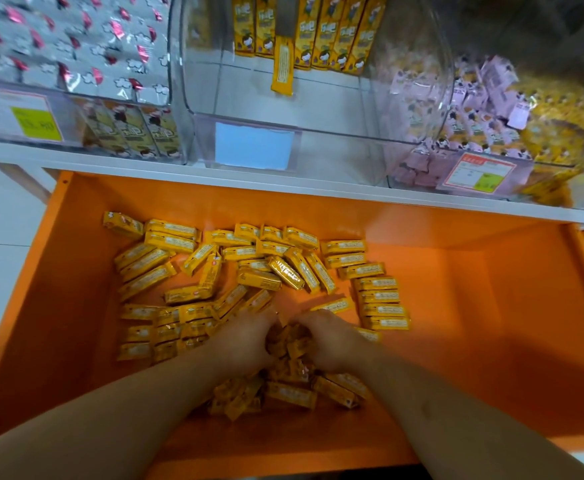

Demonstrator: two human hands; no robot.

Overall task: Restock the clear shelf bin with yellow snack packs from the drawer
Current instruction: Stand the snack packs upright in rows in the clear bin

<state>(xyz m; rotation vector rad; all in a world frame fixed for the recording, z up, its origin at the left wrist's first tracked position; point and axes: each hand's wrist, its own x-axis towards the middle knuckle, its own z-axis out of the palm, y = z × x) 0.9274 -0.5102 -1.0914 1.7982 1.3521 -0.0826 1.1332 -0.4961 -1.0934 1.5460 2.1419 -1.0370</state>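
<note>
Both hands are down in the drawer [76,271], the left hand [245,341] and right hand [332,337] cupped toward each other and gripping a bunch of packs [289,341] between them; the count in that bunch cannot be told, as it is blurred. Loose packs lie touching both hands, ahead of them, left of the left hand and right of the right hand, dozens in all. Farther right of the right hand the drawer floor is bare up to its wall, and a narrower bare strip lies left of the packs. Beyond the hands, above the drawer's far edge, sits the bin [249,126], its front lip facing the hands. At its back stand seven packs, with one more leaning forward in front of them.
</note>
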